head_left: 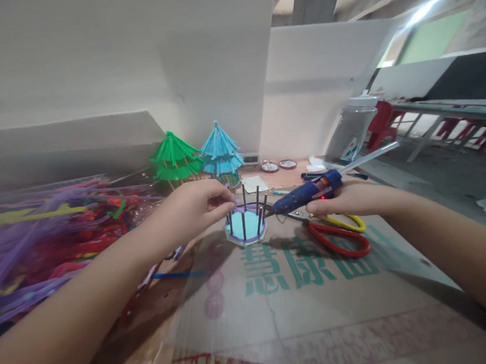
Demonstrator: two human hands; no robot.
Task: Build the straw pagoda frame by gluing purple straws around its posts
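Note:
A small base (246,224) with a light-blue top stands on the cardboard, several dark upright sticks around its edge. Purple pipe cleaner (252,240) runs along its rim. My left hand (211,203) is at the base's far left side, thumb and fingers pinched together on what looks like the purple strip; the fingers partly hide it. In my right hand (332,197) is a blue glue gun (306,192), its nozzle pointing left at the sticks and a clear glue stick (371,156) out of its back. Scissors (339,240) with red and yellow handles lie under the gun.
Behind stand a green tiered paper-like roof model (174,156) and a blue one (220,153). Loose purple and red pipe cleaners (41,237) pile up at left. A clear plastic jar (350,131) stands at back right. Printed cardboard (296,318) covers the table.

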